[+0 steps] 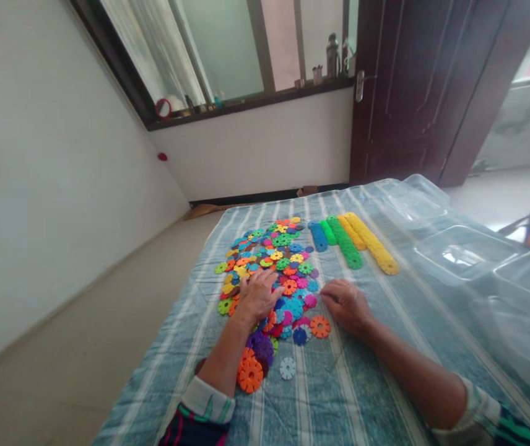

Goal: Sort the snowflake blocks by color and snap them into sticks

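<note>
A pile of small coloured plastic snowflake discs point(272, 266) lies spread on a striped blue-and-white cloth point(339, 384). My left hand point(258, 296) rests palm down on the near part of the pile, fingers spread over the discs. My right hand point(346, 303) lies on the cloth just right of the pile with its fingers curled inward; whether it holds a disc is hidden. Beyond the hands, rows of stacked discs lie side by side: blue point(317, 236), green point(343, 243) and yellow point(371, 243). An orange disc point(320, 326) lies between my hands.
Clear plastic containers point(460, 254) sit on the right side of the cloth. A larger orange disc point(251, 375) and a white one point(288, 368) lie near my left forearm. A white wall is at left, a window sill point(246, 102) and dark door point(413, 87) beyond.
</note>
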`<state>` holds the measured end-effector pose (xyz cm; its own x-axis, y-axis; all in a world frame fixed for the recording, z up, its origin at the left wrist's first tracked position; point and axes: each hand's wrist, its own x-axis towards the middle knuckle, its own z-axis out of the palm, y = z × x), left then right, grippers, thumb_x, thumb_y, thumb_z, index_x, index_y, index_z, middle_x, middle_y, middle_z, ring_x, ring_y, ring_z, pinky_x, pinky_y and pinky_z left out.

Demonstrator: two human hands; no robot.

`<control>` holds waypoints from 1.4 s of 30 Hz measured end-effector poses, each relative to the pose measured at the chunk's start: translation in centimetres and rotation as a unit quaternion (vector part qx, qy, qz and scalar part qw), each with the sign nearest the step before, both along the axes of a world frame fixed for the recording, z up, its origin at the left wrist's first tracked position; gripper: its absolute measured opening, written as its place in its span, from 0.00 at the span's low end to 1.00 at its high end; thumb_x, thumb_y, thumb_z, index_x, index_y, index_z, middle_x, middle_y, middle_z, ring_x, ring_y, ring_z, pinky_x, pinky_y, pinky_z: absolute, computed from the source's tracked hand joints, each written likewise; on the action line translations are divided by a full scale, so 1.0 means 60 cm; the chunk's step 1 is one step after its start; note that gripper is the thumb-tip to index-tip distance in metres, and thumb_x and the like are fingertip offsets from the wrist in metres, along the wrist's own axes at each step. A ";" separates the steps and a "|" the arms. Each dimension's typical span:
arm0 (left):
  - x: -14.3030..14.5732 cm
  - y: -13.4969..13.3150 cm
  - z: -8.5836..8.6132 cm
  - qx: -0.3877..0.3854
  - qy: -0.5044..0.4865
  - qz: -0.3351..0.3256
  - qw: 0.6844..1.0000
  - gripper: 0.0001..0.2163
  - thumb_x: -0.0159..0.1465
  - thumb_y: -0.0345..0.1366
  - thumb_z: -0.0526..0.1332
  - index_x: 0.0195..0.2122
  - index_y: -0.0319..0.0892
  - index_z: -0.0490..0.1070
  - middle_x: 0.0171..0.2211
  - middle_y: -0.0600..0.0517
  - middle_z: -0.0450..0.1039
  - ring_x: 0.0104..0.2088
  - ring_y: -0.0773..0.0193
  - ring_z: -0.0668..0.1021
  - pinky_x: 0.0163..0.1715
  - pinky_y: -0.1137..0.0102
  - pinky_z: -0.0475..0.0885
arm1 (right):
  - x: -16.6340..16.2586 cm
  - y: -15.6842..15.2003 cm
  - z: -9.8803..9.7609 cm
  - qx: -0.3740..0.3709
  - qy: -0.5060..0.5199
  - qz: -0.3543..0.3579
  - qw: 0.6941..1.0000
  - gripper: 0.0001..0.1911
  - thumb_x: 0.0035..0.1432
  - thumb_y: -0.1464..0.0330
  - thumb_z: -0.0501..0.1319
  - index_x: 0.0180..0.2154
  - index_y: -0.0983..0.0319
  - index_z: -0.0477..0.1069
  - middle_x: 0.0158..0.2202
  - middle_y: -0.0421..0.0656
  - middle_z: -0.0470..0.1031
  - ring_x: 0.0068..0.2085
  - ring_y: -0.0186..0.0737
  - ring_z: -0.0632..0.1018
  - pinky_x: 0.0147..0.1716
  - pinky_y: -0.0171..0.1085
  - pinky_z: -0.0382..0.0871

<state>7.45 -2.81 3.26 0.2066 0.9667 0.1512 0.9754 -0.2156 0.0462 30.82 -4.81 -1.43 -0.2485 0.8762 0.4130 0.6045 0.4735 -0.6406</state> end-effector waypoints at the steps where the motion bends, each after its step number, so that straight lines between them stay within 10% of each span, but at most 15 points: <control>1: -0.001 0.000 0.001 0.001 0.004 0.009 1.000 0.16 0.63 0.43 0.57 0.51 0.48 0.71 0.57 0.48 0.69 0.58 0.50 0.67 0.58 0.48 0.57 | -0.001 0.000 0.001 -0.001 0.000 -0.001 1.000 0.10 0.57 0.71 0.56 0.30 0.59 0.76 0.33 0.42 0.76 0.39 0.38 0.73 0.41 0.35 0.63; 9: -0.002 0.000 0.006 0.035 0.021 0.041 0.998 0.13 0.62 0.37 0.56 0.47 0.46 0.72 0.51 0.47 0.73 0.55 0.51 0.71 0.55 0.51 0.61 | -0.002 -0.001 0.007 0.003 -0.015 -0.012 1.000 0.10 0.57 0.73 0.56 0.30 0.59 0.76 0.32 0.41 0.76 0.37 0.37 0.72 0.39 0.35 0.62; 16: 0.024 -0.002 0.003 0.001 -0.021 -0.091 0.996 0.18 0.63 0.42 0.57 0.53 0.45 0.70 0.57 0.46 0.68 0.59 0.53 0.67 0.59 0.54 0.61 | -0.004 0.000 0.007 0.001 -0.017 -0.015 1.000 0.10 0.57 0.72 0.56 0.30 0.58 0.76 0.33 0.41 0.76 0.38 0.37 0.72 0.40 0.34 0.62; 25: 0.014 -0.006 0.009 -0.025 0.013 -0.012 1.000 0.16 0.65 0.42 0.55 0.52 0.45 0.69 0.58 0.43 0.66 0.59 0.51 0.67 0.58 0.47 0.56 | -0.005 0.000 0.007 0.000 -0.014 -0.019 1.000 0.10 0.57 0.73 0.57 0.29 0.58 0.76 0.33 0.41 0.76 0.38 0.37 0.73 0.39 0.34 0.62; 42: -0.029 -0.009 0.043 -0.120 0.006 -0.068 0.990 0.09 0.52 0.35 0.61 0.36 0.44 0.73 0.42 0.49 0.75 0.46 0.56 0.75 0.48 0.66 0.68 | 0.002 0.000 -0.003 0.002 -0.010 -0.006 1.000 0.10 0.58 0.70 0.56 0.30 0.57 0.76 0.34 0.41 0.76 0.39 0.39 0.73 0.40 0.35 0.63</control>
<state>5.70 -3.37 5.84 0.3372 0.9378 -0.0833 0.9391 -0.3287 0.1007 30.96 -4.83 -1.60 -0.2459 0.8773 0.4121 0.6237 0.4686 -0.6256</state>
